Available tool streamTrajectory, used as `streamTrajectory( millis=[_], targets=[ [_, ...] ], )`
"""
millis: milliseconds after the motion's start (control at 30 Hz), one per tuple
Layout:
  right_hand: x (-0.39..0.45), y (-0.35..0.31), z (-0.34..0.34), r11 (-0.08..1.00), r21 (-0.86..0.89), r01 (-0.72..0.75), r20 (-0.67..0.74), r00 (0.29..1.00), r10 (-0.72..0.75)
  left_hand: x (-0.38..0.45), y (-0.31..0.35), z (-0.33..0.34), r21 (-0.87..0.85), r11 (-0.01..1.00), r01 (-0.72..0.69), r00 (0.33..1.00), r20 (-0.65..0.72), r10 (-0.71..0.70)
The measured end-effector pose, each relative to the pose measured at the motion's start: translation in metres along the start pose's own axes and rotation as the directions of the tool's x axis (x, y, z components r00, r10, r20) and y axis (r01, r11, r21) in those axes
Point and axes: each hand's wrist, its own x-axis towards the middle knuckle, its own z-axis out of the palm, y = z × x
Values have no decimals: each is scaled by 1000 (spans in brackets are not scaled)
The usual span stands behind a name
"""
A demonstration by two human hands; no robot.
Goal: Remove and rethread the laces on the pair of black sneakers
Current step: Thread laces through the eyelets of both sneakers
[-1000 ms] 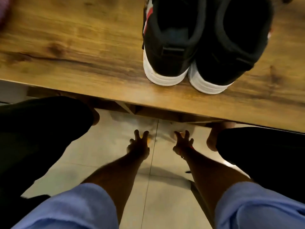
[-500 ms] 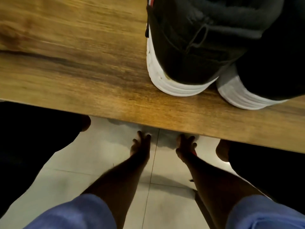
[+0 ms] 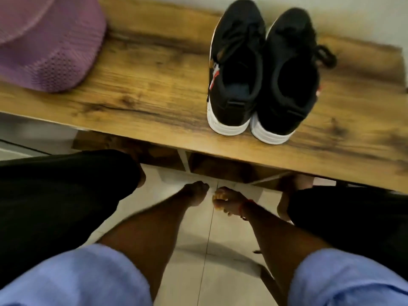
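Facing laced black sneakers (image 3: pixel 284 107) at one o'clock, untouched.
Left hand (image 3: pixel 142 178), right hand (image 3: pixel 287 195) (fingers unreadable) should probably reach a bow first.

From where I watch, this looks like a home, most likely an entryway or a spot beside a wall. A low wooden bench (image 3: pixel 136 85) with rustic grain runs across the view, its far edge against a plain pale wall (image 3: pixel 353 14). A pair of black sneakers (image 3: pixel 262 74) sits on it to the right, and a purple knitted cushion (image 3: pixel 44 40) on the far left. Below are pale floor tiles (image 3: pixel 209 250), and the person's bare feet (image 3: pixel 196 193) rest on them near the bench, with blue shorts (image 3: pixel 77 279) nearest me.
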Motion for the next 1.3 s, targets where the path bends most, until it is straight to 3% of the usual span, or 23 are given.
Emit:
streamTrajectory(
  millis=[100, 200, 300, 433, 500, 600, 667, 767, 900, 1067, 1200, 1300],
  targets=[
    [-33, -33, -17, 993, -67, 96, -3, 995, -96, -34, 11, -35, 73, 997, -1, 992, 128, -9],
    [-63, -60, -28, 977, -172, 128, 114, 987, -109, -71, 18, -62, 247, 969, -14, 968, 245, -49],
    [-89, -80, -33, 964, -218, 152, 206, 973, -107, -107, 32, -84, 317, 948, -16, 944, 317, -90],
    [-135, -125, -49, 942, -220, 255, 249, 948, -199, -159, 61, -132, 293, 942, -166, 930, 364, 50],
    [-160, -150, -63, 917, -235, 321, 259, 930, -260, -183, 61, -164, 307, 923, -231, 951, 274, 147],
    [-191, -186, -83, 883, -264, 388, 215, 916, -338, -215, 42, -212, 232, 927, -295, 954, 25, 297],
    [-205, -207, -88, 848, -294, 440, 185, 897, -401, -234, 23, -237, 197, 916, -348, 901, -199, 385],
    [-217, -244, -90, 763, -316, 564, 106, 820, -562, -254, -2, -264, 156, 880, -449, 750, -469, 466],
    [-214, -297, -93, 623, -426, 656, -172, 617, -768, -270, -26, -286, 109, 863, -493, 638, -629, 444],
    [-202, -370, -91, 487, -394, 780, -251, 418, -873, -269, -50, -321, 102, 829, -550, 485, -769, 416],
    [-175, -423, -92, 441, -488, 753, -254, 361, -897, -251, -81, -358, 201, 940, -275, 490, -812, 317],
    [-163, -455, -93, 469, -480, 742, -310, 356, -881, -241, -98, -379, 184, 965, -187, 504, -825, 255]
  ],
)
